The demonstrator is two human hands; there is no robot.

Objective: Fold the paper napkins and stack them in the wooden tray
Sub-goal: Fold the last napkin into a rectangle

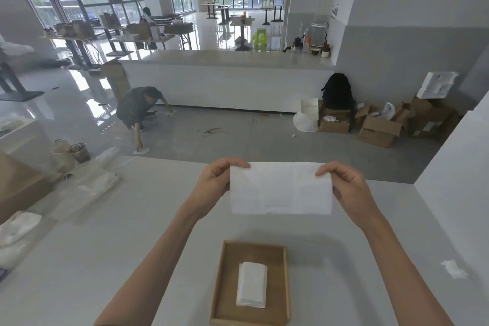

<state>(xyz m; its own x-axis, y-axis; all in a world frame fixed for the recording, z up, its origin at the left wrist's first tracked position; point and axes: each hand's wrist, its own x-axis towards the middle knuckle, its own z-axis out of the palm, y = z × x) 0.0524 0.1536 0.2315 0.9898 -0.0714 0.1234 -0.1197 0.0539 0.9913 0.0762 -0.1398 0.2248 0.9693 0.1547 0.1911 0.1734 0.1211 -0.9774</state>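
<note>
– Where's the paper napkin (280, 188)?
– Up in the air above the table (132, 233). The left hand (214, 182) and right hand (349, 188) pinch its top corners with their fingers (232, 162).
– Is it tough?
– Probably soft, light, easy to rip. Hold the corners gently.

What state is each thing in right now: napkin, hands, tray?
Napkin: held up flat above the counter, creased.
Left hand: pinches the napkin's top left corner.
Right hand: pinches its top right corner.
Tray: lying flat on the counter.
Folded napkins: stacked inside the tray.
</note>
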